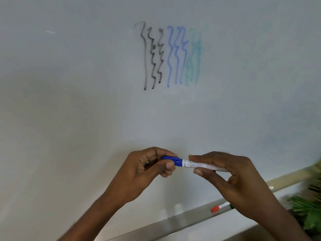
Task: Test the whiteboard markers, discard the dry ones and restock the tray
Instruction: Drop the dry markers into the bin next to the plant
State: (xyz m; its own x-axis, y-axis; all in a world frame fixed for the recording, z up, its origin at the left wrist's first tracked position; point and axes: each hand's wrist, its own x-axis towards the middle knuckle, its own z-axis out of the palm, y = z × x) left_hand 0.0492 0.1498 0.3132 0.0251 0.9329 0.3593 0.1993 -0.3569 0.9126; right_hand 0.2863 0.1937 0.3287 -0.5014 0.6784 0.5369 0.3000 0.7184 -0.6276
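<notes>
While my left hand (pixel 151 165) pinches the blue cap (pixel 171 160) between thumb and curled fingers, my right hand (pixel 227 173) grips the white barrel of the blue marker (pixel 196 164), thumb under, fingers over. Both hands are closed on the same pen, one at each end, and nearly touch at the middle.

The key relation is that the marker's long axis runs level, left to right, with the cap end toward my left hand and the tail buried in my right palm. Any pull or push on the cap goes straight along that axis. The cap looks seated on the barrel. I can't tell whether it's coming off or going on. The tip is not visible.

The marker is in the air in front of the whiteboard (pixel 86 101), low on it and not touching it. It is above the tray (pixel 173 221), which runs slantwise below my wrists.

Well above my hands the board carries test squiggles side by side: black (pixel 152 56), then blue (pixel 176 54), then a faint green (pixel 193 58).

A red-capped marker (pixel 219 207) lies along the tray, just beside my right wrist, so the right hand is nearer to it. Its far end is hidden by my wrist. A green plant (pixel 311 216) sits at the far right, past the tray end, and is blurred.

My guess is that black, blue and green are tested and red is still to do.
</notes>
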